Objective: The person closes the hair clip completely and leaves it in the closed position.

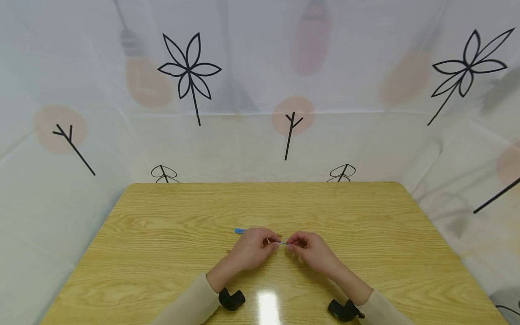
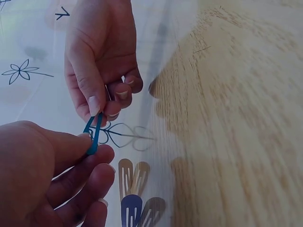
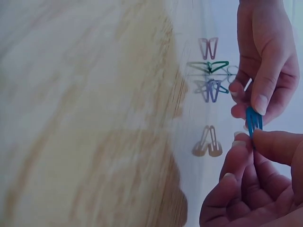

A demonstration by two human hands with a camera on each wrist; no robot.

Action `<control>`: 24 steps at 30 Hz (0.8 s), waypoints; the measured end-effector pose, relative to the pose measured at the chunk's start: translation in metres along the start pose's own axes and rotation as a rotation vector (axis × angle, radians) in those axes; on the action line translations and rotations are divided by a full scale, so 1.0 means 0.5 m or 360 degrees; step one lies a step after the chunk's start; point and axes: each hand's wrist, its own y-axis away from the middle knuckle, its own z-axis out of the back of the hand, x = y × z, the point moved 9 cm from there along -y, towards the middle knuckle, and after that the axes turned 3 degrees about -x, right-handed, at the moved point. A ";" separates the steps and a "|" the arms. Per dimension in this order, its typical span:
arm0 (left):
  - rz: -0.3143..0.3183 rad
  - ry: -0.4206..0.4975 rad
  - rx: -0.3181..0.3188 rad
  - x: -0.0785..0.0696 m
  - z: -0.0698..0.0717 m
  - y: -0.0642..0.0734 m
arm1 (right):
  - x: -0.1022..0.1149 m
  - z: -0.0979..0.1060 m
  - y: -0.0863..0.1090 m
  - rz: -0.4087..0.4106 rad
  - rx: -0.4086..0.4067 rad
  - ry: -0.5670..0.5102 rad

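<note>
Between the two hands is a blue snap hair clip (image 1: 283, 243), held a little above the table. My left hand (image 1: 253, 248) pinches one end of it between thumb and fingers. At its other end my right hand (image 1: 313, 250) grips with thumb and fingertips. Seen from the left wrist, the clip (image 2: 96, 137) appears as two narrow arms apart at a slant. The right wrist view shows the clip's slotted face (image 3: 254, 118). Fingers hide both of its ends.
Another blue clip (image 1: 239, 231) lies beyond the left hand, partly covered. In the left wrist view lie tan (image 2: 125, 172) and dark blue (image 2: 131, 208) clips. The right wrist view shows reddish (image 3: 208, 48), green (image 3: 218, 65) and purple (image 3: 213, 90) ones. A patterned cloth (image 1: 243, 149) hangs behind the wooden table (image 1: 162, 216).
</note>
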 end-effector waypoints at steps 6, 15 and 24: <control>-0.0007 -0.0006 -0.0006 -0.001 0.000 0.000 | -0.003 -0.002 0.000 0.0001 0.0020 0.0021; -0.0006 -0.0009 0.0019 0.001 -0.008 0.002 | 0.000 -0.003 0.003 0.0015 0.0030 0.0043; 0.0033 -0.0006 0.0010 0.006 -0.009 0.003 | -0.005 -0.005 0.004 0.0012 0.0065 0.0020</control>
